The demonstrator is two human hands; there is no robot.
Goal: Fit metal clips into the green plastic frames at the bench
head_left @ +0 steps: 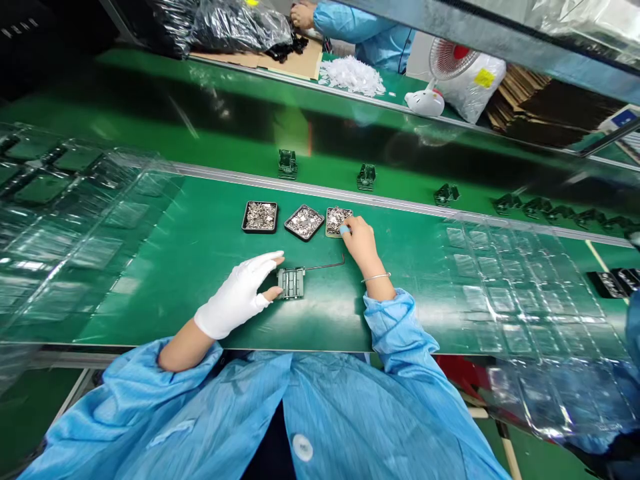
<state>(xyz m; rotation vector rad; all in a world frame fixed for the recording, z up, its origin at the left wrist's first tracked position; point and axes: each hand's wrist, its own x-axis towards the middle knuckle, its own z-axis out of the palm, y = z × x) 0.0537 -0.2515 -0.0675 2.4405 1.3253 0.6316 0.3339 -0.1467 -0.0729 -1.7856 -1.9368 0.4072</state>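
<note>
My left hand, in a white glove with bare fingertips, grips the left side of a small green slotted plastic housing on the bench. A thin bent metal rod lies just right of the housing, its far end hooked upward. My right hand, bare with a bracelet, has its fingers pinched at the edge of the rightmost tray of small metal parts. Whatever is between those fingertips is hidden. To the left are a tilted middle tray and a dark square tray, both filled with shiny metal pieces.
Clear plastic blister trays cover the right side, and more blister trays the left. Several green housings stand along the strip behind the metal rail. Beyond, a co-worker's sleeve, white pieces and a fan.
</note>
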